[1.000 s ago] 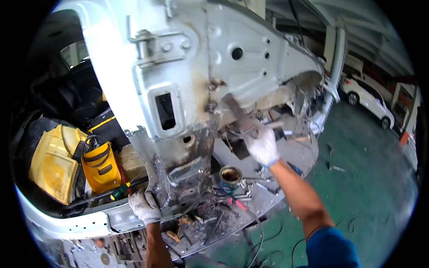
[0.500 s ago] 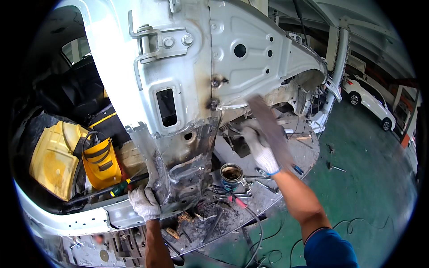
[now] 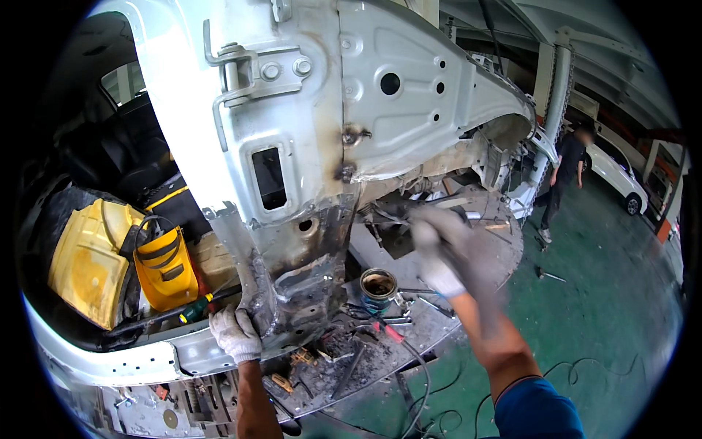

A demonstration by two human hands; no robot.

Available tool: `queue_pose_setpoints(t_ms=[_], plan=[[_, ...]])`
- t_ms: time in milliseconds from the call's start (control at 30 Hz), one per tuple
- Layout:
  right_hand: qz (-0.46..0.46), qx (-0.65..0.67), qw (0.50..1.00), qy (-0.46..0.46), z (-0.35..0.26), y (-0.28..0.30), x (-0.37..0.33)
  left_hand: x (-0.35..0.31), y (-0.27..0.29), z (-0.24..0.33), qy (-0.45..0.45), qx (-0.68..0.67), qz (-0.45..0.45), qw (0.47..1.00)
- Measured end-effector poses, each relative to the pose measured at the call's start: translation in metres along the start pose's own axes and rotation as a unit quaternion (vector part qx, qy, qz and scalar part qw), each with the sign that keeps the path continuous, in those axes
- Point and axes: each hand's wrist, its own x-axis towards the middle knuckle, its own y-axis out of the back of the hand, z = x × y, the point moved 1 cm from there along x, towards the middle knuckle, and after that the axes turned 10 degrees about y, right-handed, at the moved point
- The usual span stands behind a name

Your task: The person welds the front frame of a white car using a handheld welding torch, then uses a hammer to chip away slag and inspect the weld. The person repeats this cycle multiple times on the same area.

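My left hand [image 3: 235,334], in a whitish work glove, grips the car's door sill [image 3: 205,360] at the foot of the pillar [image 3: 307,256], its fingers curled over the edge. Beside the pillar and over the round platform, my gloved right hand [image 3: 439,249] is shut on a long, dark, flat bar [image 3: 479,289]. Motion smears both hand and bar, so the bar's exact kind cannot be made out. It points back over my right forearm, apart from the body metal. The pillar's lower part is bare, scorched metal with weld marks; a bolted hinge [image 3: 252,77] sits higher up.
On the platform [image 3: 504,256] stand an open can [image 3: 379,285], loose tools and a red-handled cable [image 3: 393,333]. Yellow panels [image 3: 95,263] and a screwdriver [image 3: 194,310] lie inside the car. A person [image 3: 567,175] walks at the right near a white car [image 3: 618,172]. Cables cross the green floor.
The bar has swung down and back toward my right forearm, with my right hand shifting slightly right. My left hand stays on the sill. A person has come into view at the right.
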Motion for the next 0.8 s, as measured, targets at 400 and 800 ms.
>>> queue_pose_setpoints(t_ms=[400,800], plan=[[0.068,0.092,0.992,0.049,-0.025,0.029,0.002,0.002,0.002,-0.004,0.006,0.009,0.005,1.0],[-0.06,0.026,0.998,-0.025,-0.035,0.032,0.006,0.002,0.003,-0.001,0.004,-0.004,-0.001,1.0]])
